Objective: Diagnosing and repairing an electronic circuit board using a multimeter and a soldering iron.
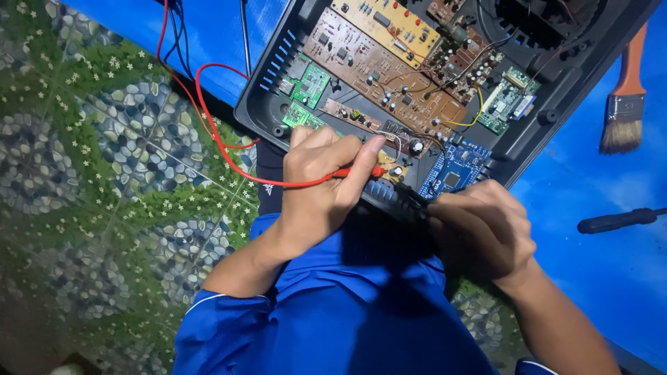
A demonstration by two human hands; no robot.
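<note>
My left hand grips a red test probe, whose tip touches a small board near the front edge of an open black device case. A red lead runs from the probe off to the upper left. My right hand holds a black probe, pressed against the case edge beside a blue circuit board. Inside the case lie brown boards and green boards with many components.
A paintbrush with a wooden handle lies at the right on blue sheeting. A black-handled tool lies below it. The floor at the left has a pebble-and-grass pattern. Dark wires trail at the top left.
</note>
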